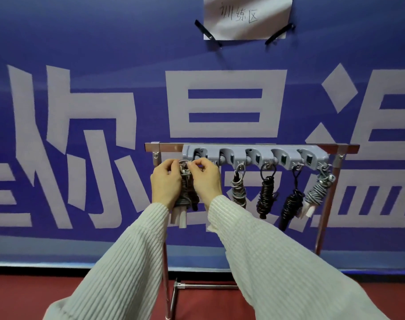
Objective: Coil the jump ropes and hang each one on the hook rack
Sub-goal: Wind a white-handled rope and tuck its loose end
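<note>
Hanging between both hands' [166, 181] [206, 179] grip, coiled rope [185, 192] under rack [254, 155].

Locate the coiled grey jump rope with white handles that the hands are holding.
Head view, left end of the grey plastic hook rack: the coiled grey jump rope with white handles sits between left hand and right hand.

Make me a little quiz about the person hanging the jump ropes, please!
1. How many coiled ropes hang to the right of both hands on the hook rack?
2. True or false: the left hand is empty.
3. What colour are the sleeves: A white, B red, C black?

Key: 1. Four, the nearest being a grey rope. 2. False; it and the right hand hold a rope bundle. 3. A.
</note>
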